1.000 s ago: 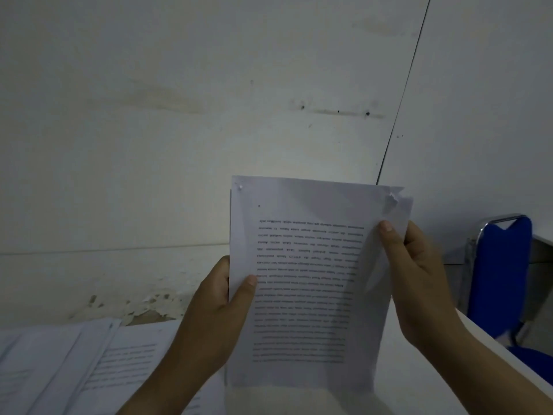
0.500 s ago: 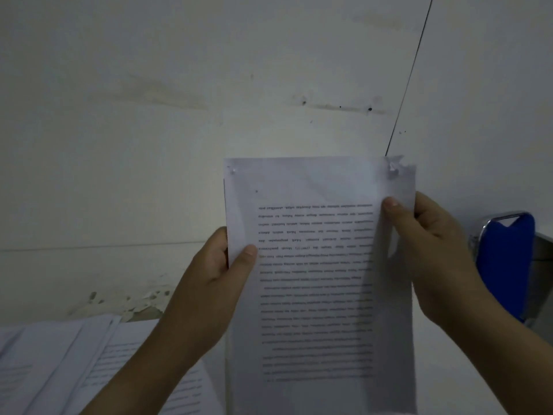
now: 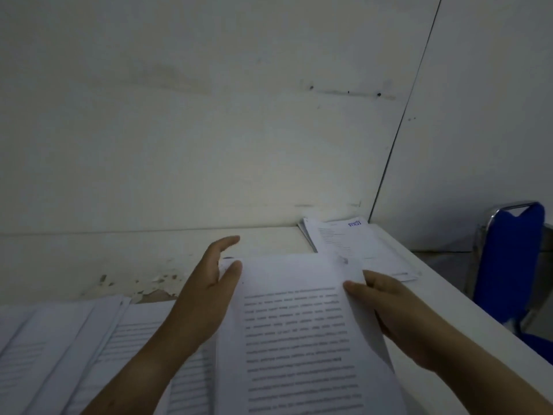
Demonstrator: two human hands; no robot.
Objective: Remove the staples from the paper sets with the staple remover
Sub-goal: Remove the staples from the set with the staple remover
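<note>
White paper set (image 3: 293, 324), thin and floppy, is held low over the worktop (image 3: 269, 241). Its right edge is pinched by the right hand (image 3: 386, 307); the left hand (image 3: 206, 289) is spread straight, thumb against the left corner. Likely best pinched close to its top corners; easily torn.

Table (image 3: 449, 310) carries left paper pile (image 3: 59, 339) and corner paper stack (image 3: 353, 244).

Likely an office: white desk (image 3: 443, 298) stacked with printed papers (image 3: 74, 339) (blue chair (image 3: 508, 259) beside it)
</note>
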